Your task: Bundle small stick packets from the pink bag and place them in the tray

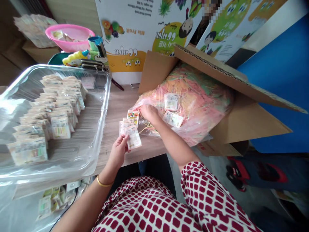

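Note:
My left hand (120,144) pinches a small printed clear packet (133,138) by its lower left edge, above the front of the table. Just beyond it lie several more packets, the farthest one (133,116) with a colourful fruit print. My right hand (149,113) reaches into the mouth of a big clear plastic bag (193,96) full of thin pink, orange and green sticks. Its fingertips are hidden among plastic and sticks, so their grip does not show. Two packets lie on the bag, one upper (171,101) and one lower (173,119). Loose sticks (148,128) lie beneath my right wrist.
A clear plastic tray (96,141) at left holds rows of packed sachets (60,125). The bag lies in an open cardboard box (251,125) with flaps spread. Behind stand printed cartons (130,42), a pink bowl (72,43) and a zipped pouch (93,65).

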Tool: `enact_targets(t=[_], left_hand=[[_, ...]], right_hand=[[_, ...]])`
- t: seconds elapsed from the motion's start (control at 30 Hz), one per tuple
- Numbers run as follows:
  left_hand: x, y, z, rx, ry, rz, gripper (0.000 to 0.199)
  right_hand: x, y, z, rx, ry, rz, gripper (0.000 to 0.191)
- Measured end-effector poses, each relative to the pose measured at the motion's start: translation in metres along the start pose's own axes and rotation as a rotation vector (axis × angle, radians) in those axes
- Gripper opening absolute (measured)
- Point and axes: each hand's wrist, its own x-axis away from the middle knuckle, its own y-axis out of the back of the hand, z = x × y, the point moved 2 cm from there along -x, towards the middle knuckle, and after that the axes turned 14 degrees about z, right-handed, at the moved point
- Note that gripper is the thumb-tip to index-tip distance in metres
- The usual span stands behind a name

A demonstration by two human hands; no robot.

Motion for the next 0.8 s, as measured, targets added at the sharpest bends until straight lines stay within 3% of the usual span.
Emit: enact_targets(t=[0.2, 0.37, 0.6, 0.7, 0.8], left_hand=[[-0.006, -0.007, -0.014, 0.032, -0.011, 0.07, 0.051], [-0.019, -0.015, -0.018, 0.069, -0.045, 0.112, 0.043], [-0.029, -0.025, -0.018, 0.015, -0.056, 0.121, 0.049], [-0.028, -0.024, -0.018, -0.013, -0.038, 0.149, 0.048], [-0.026, -0.022, -0.016, -0.049, 0.005, 0.149, 0.044]], right_hand=[[0.02, -0.025, -0.03, -0.132, 0.014, -0.162, 0.039], [0.023, -0.045, -0.056, -0.272, 0.045, -0.32, 0.031], [0.026, -0.056, -0.066, -0.564, 0.215, -0.354, 0.033], [0.032, -0.051, -0.057, -0.416, 0.184, -0.357, 0.032], [0.036, -0.043, -0.039, -0.132, 0.202, -0.233, 0.036]])
